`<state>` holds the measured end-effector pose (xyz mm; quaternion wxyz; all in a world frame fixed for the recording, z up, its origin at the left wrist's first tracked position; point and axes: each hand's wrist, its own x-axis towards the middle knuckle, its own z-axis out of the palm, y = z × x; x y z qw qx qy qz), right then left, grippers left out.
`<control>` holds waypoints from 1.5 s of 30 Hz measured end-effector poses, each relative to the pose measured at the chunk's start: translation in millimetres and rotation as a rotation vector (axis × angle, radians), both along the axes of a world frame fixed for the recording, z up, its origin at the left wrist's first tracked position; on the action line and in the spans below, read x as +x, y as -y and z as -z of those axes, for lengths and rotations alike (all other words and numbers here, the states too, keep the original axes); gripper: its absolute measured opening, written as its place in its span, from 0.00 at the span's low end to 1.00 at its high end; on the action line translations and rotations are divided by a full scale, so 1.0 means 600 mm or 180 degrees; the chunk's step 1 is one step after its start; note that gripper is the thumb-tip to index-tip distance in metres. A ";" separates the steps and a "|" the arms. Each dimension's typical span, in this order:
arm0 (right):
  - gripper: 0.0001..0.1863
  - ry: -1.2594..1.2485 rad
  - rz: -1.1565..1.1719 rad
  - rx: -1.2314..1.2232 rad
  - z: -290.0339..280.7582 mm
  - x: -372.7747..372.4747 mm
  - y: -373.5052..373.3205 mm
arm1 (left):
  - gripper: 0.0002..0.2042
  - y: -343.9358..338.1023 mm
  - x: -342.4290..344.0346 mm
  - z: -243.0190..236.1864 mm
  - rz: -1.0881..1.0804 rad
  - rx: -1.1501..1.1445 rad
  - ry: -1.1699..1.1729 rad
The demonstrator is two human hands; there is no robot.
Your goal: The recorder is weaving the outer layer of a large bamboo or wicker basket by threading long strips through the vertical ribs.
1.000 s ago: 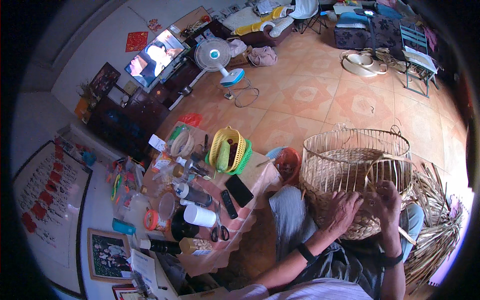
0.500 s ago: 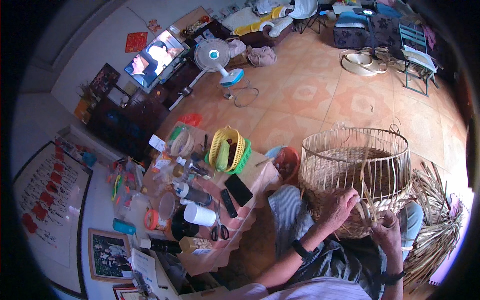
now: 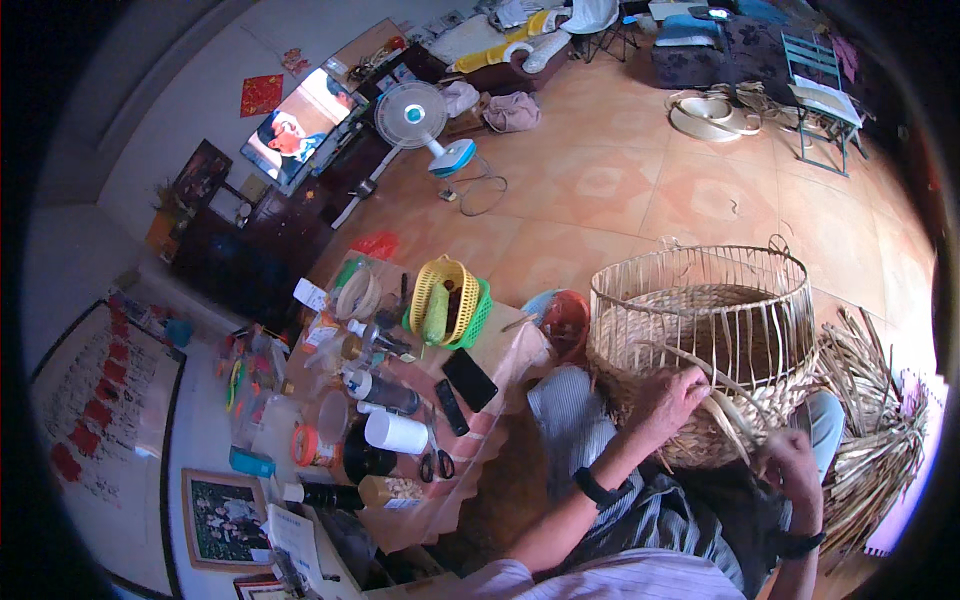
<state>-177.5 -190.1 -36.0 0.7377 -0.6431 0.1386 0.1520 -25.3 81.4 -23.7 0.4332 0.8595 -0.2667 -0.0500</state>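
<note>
Right hand (image 3: 790,470) has dropped from the basket wall toward the lap, grip closed around a weaving strip (image 3: 728,420); left hand (image 3: 668,400) stays pressed on the half-woven basket (image 3: 700,350), fingers curled over the woven band. Basket sits on the knees. Risk: strip kinks or snaps if pulled hard, loose uprights splay. Cluttered table (image 3: 500,350) left, strip bundle (image 3: 880,430) right, fan (image 3: 415,115) beyond.

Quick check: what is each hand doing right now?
Left hand: fingers curled against the side of the woven basket, gripping a weaving strip.
Right hand: closed on the strip's lower end.
</note>
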 end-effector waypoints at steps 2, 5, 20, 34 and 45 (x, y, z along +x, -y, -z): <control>0.16 -0.0291 -0.0475 -0.0770 -0.038 0.006 -0.048 | 0.10 -0.003 -0.010 -0.021 -0.0065 0.0026 -0.0243; 0.14 -0.0087 -0.0773 -0.1336 -0.072 0.018 -0.075 | 0.10 -0.008 -0.008 -0.015 -0.0083 0.0182 0.0096; 0.26 0.0078 0.1409 -0.0368 -0.060 -0.075 0.093 | 0.13 -0.031 -0.026 -0.098 -0.0257 0.0149 0.1121; 0.13 0.2421 -0.0620 -0.3923 -0.101 0.062 -0.073 | 0.16 -0.010 -0.017 -0.043 -0.0138 -0.0192 0.0563; 0.17 0.2470 0.0354 -0.4056 -0.115 0.041 -0.110 | 0.14 -0.016 0.009 -0.068 0.0540 -0.0162 0.0062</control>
